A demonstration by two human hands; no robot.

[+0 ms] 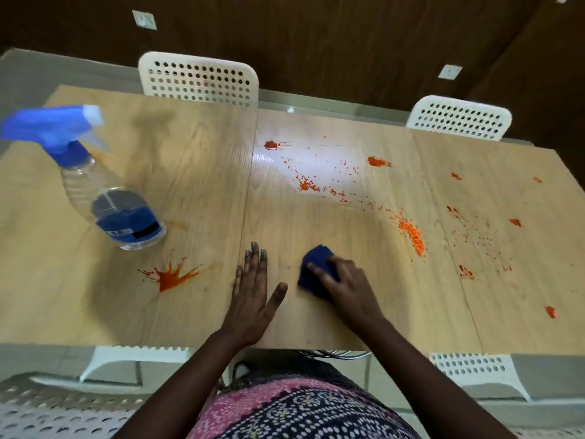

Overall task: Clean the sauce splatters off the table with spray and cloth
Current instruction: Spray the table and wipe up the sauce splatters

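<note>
**Cloth in the right hand, sauce to either side**

While the right hand (343, 283) presses its curled fingers over the blue cloth (316, 264) on the tabletop (205, 185), the nearest long streak of orange sauce (411, 232) lies just ahead and to the right of it, running diagonally away. The left hand (253, 293) lies flat, fingers straight and spread, holding nothing; a sauce splash (169, 275) sits near it on its left. The spray bottle (95, 182) stands well apart at far left, nearer the left hand.
</note>
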